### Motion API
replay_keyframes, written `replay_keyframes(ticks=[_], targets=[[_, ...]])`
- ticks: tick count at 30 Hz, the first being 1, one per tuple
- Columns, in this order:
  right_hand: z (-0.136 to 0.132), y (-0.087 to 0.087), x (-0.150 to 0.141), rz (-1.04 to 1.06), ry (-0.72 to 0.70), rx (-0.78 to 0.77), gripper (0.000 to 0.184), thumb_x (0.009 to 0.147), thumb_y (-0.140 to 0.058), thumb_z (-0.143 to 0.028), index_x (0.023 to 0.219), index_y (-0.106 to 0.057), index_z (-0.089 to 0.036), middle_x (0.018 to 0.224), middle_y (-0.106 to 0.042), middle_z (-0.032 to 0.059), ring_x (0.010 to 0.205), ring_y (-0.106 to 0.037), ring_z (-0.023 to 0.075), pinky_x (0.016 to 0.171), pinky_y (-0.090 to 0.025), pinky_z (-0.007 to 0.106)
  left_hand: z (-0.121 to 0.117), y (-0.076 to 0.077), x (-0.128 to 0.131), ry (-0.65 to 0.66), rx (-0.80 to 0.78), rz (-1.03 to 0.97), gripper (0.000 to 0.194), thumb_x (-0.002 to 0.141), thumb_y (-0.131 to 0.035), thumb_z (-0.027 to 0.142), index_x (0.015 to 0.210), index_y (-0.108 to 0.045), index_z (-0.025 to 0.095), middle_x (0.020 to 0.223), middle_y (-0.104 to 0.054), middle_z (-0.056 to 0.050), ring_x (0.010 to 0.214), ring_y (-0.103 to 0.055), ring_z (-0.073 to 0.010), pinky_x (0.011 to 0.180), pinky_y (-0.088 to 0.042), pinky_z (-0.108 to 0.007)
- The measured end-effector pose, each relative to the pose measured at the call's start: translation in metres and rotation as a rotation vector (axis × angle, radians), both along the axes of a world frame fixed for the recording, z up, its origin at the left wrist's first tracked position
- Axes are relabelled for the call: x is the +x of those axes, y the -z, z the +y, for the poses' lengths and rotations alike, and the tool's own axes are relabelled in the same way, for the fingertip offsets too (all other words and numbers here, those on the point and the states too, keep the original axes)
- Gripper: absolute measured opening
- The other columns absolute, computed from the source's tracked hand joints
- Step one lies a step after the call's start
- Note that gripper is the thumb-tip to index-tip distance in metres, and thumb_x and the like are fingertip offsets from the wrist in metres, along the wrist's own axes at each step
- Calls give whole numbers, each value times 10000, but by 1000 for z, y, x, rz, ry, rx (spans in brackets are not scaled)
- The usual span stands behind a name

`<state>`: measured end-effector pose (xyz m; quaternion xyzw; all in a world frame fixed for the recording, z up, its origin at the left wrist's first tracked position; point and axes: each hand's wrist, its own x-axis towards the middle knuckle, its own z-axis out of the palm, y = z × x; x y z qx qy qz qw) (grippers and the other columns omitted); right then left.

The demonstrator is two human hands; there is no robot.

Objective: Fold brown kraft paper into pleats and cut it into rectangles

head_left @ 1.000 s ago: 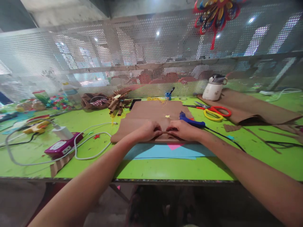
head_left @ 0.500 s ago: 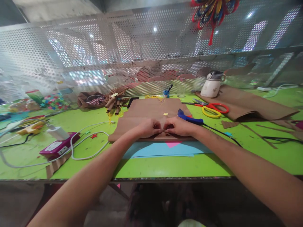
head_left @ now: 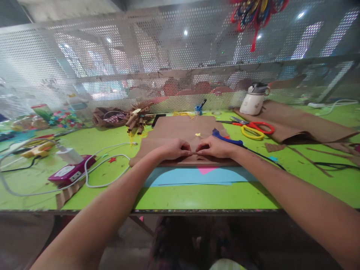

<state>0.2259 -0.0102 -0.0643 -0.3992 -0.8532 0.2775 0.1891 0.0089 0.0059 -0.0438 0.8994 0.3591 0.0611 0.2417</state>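
My left hand [head_left: 176,149] and my right hand [head_left: 215,147] meet over a large sheet of brown paper [head_left: 180,127] on the green table. Thumb and fingertips of each pinch a thin strip of brown paper [head_left: 194,153], partly hidden by the fingers. Just past my right hand lies a blue glue gun [head_left: 231,140], its black cord running off to the right under my forearm. A small pale yellow scrap [head_left: 198,134] rests on the sheet beyond my fingers. Light blue paper [head_left: 174,177] and a pink piece [head_left: 207,170] stick out from beneath the sheet's near edge.
Red-handled scissors [head_left: 263,128], yellow-handled scissors [head_left: 252,133] and a white flask [head_left: 252,101] are at the right, beside folded brown paper [head_left: 315,123]. To the left, a purple power strip [head_left: 71,175] holds a white charger [head_left: 69,155] with a looping cable. Rolled brown paper tubes [head_left: 135,122] lie farther back.
The view has shifted very slightly. Both hands keep their pinch on the paper strip, with hardly any movement.
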Motion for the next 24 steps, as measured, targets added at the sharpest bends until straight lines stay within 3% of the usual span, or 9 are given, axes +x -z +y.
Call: replay_keyframes(ticks=[5, 16, 24], targets=[[0, -1, -3, -14, 38, 20, 185, 760, -628, -274, 850, -724, -144, 798, -709, 41, 747, -611, 166, 705, -447, 265, -4, 1, 7, -56, 68, 42, 296, 811, -538, 421, 820, -658, 151, 652, -593, 3, 602, -483, -125, 553, -316, -227], [3, -1, -2, -117, 88, 243, 132, 780, -627, -189, 848, -726, -135, 785, -695, 59, 725, -605, 158, 667, -428, 247, -2, 5, 14, -66, 301, 52, 212, 822, -557, 284, 908, -694, 146, 812, -681, -54, 692, -555, -150, 613, -369, -228], [6, -2, 4, -115, 47, 177, 151, 762, -644, -223, 867, -727, -152, 795, -702, 39, 732, -613, 156, 657, -437, 239, 1, 7, 13, -72, 240, 45, 250, 819, -564, 328, 980, -686, 181, 792, -664, -34, 665, -560, -141, 590, -372, -218]])
